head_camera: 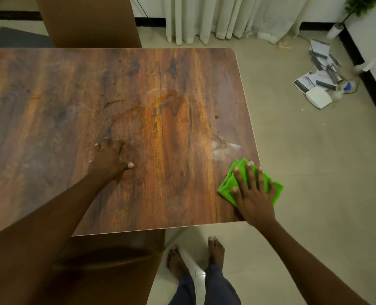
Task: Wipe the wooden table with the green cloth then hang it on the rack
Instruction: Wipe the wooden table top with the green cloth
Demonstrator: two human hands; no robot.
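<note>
- 1 green cloth (226,184), folded into several layers, lies at the 4 o'clock corner of the wooden table (160,95). Its outer edge overhangs the table rim toward 3 o'clock.
- Handling, judged: the cloth is light, soft and limp. It should slide easily on the smooth top and will bunch or unfold if pushed from 1 edge only.
- Hold point, judged: for wiping, press flat on the middle of the fold. For hanging, pinch 1 folded edge or corner so the layers drop together.
- Right hand (254,194): laid flat on top of the cloth, palm down. All 4 fingers (249,175) are straight and spread toward 12 o'clock, with the thumb out toward 9 o'clock. It presses on the cloth and nothing is curled round it.
- Left hand (109,160): well apart from the cloth, toward 9 o'clock. Its fingers are spread with the tips on the bare wood, and it holds nothing; judged to be a brace.
- 1 pale smear (224,148) sits just beyond the cloth, toward 11 o'clock, not yet wiped.
- Rack: not in view.
</note>
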